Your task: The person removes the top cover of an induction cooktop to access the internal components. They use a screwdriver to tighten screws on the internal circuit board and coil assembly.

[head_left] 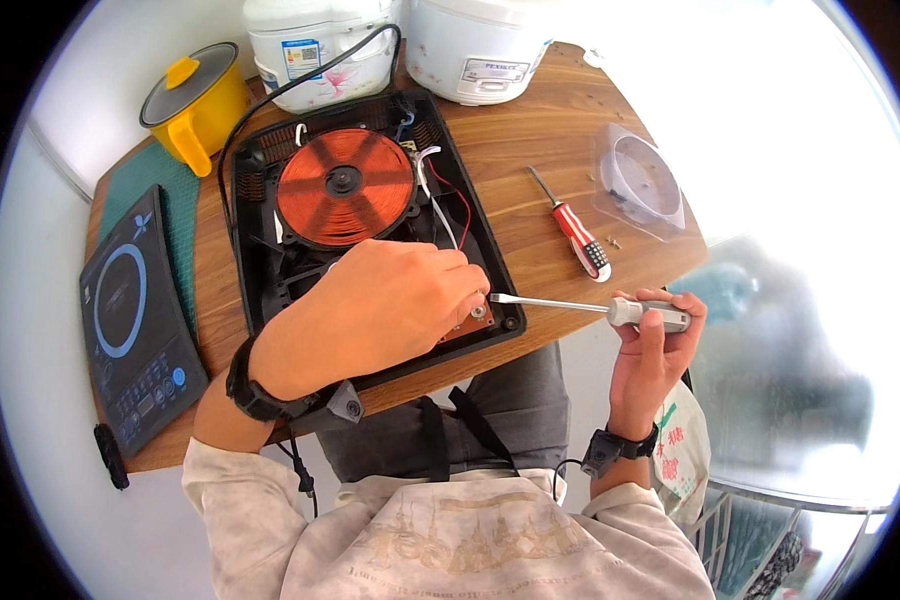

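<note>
In front of me lies an opened induction cooker base [505, 262], a black tray with a round copper coil [315, 205] inside. My left hand [410, 295] reaches over its near right part, fingers curled and pinched at a brown circuit board [478, 316]. What those fingers grip, if anything, is hidden. My right hand [660, 345] is closed around the grey-and-white handle of a flat-blade screwdriver [555, 304]. Its shaft points left, with the tip beside my left fingertips at the board's edge. Thin red and white wires [460, 200] run near the coil.
A red-handled screwdriver [578, 238] rests on the wooden table [550, 130], near loose screws [613, 242] and a clear plastic container [640, 185]. The cooker's black glass panel [140, 330] lies left on a green mat [150, 185]. A yellow pot [195, 105] and two white rice cookers [480, 50] stand behind.
</note>
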Demonstrator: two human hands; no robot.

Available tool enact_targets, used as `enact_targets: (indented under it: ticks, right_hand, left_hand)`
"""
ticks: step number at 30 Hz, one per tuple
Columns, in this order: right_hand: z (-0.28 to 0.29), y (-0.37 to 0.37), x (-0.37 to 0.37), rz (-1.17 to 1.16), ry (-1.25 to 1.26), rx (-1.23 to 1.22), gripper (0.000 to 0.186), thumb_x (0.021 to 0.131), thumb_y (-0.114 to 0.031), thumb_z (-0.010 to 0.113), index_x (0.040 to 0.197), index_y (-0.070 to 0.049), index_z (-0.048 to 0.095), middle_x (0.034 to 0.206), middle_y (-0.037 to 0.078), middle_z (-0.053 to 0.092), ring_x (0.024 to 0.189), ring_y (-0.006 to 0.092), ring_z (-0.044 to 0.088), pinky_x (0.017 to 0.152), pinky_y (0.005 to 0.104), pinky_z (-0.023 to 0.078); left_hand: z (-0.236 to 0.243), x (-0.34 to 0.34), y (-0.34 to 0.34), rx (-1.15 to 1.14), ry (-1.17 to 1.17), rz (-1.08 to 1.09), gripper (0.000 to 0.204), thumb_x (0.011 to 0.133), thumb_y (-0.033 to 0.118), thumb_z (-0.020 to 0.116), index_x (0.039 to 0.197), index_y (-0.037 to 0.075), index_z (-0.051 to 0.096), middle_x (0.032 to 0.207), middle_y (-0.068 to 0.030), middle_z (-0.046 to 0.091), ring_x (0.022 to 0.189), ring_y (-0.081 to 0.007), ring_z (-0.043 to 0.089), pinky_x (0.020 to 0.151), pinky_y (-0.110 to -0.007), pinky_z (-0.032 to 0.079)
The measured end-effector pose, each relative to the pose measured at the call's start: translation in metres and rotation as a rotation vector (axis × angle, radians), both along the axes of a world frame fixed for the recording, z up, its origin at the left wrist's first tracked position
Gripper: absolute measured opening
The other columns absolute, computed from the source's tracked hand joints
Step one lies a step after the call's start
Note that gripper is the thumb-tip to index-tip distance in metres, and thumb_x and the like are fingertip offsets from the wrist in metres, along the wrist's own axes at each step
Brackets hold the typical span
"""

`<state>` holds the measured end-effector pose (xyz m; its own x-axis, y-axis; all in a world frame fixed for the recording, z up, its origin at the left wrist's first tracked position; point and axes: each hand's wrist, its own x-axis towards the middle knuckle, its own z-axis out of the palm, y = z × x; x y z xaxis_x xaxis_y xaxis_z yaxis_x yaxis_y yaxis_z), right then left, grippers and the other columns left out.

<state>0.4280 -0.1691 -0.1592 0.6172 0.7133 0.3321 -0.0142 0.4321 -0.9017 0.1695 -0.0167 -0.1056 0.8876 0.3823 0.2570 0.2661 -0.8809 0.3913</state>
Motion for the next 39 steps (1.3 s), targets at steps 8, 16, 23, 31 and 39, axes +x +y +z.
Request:
enact_targets:
  ticks: [8, 16, 23, 31, 39]
  right_hand:
    - [-0.003, -0.009, -0.001, 0.033, -0.01, -0.083, 0.038, 0.098, -0.006, 0.067, 0.125, -0.01, 0.04, 0.114, 0.015, 0.062, 0.103, 0.0341, 0.071, 0.081, 0.0432, 0.064]
    - [0.015, -0.013, 0.011, 0.163, 0.016, 0.237, 0.035, 0.074, 0.016, 0.054, 0.103, -0.004, 0.052, 0.094, 0.015, 0.06, 0.076, 0.0302, 0.067, 0.063, 0.0394, 0.058]
    - [0.052, -0.005, -0.028, 0.487, -0.859, 0.076, 0.034, 0.065, 0.008, 0.063, 0.096, -0.003, 0.074, 0.079, 0.01, 0.065, 0.052, 0.0192, 0.056, 0.046, 0.0298, 0.043]
    - [0.046, 0.013, -0.051, 0.504, -1.048, 0.243, 0.031, 0.074, 0.002, 0.082, 0.104, -0.006, 0.077, 0.08, 0.001, 0.063, 0.054, 0.0121, 0.057, 0.046, 0.0247, 0.045]
    - [0.05, 0.014, -0.047, 0.491, -1.04, 0.286, 0.026, 0.075, 0.002, 0.083, 0.101, -0.003, 0.077, 0.086, 0.004, 0.069, 0.056, 0.0153, 0.061, 0.048, 0.026, 0.048]
  left_hand:
    - [0.011, -0.006, -0.002, -0.007, 0.054, 0.047, 0.011, 0.097, 0.014, 0.058, 0.093, 0.007, 0.066, 0.085, -0.0062, 0.065, 0.082, -0.0266, 0.066, 0.069, -0.038, 0.054]
    - [0.019, -0.01, -0.007, -0.001, 0.019, -0.027, 0.017, 0.094, 0.022, 0.068, 0.087, 0.007, 0.063, 0.08, -0.0082, 0.061, 0.079, -0.0273, 0.065, 0.068, -0.039, 0.053]
    - [0.019, -0.011, -0.026, -0.222, 0.09, -0.376, 0.02, 0.098, 0.025, 0.068, 0.092, 0.005, 0.065, 0.083, -0.0071, 0.065, 0.078, -0.0286, 0.068, 0.07, -0.039, 0.058]
    - [0.021, -0.012, -0.026, -0.321, 0.044, -0.484, 0.024, 0.102, 0.028, 0.063, 0.098, 0.004, 0.063, 0.086, -0.0084, 0.065, 0.079, -0.0295, 0.067, 0.069, -0.039, 0.058]
    - [0.026, -0.006, -0.023, -0.476, 0.124, -0.455, 0.033, 0.105, 0.036, 0.057, 0.098, 0.003, 0.062, 0.081, -0.0102, 0.063, 0.078, -0.0318, 0.066, 0.068, -0.041, 0.055]
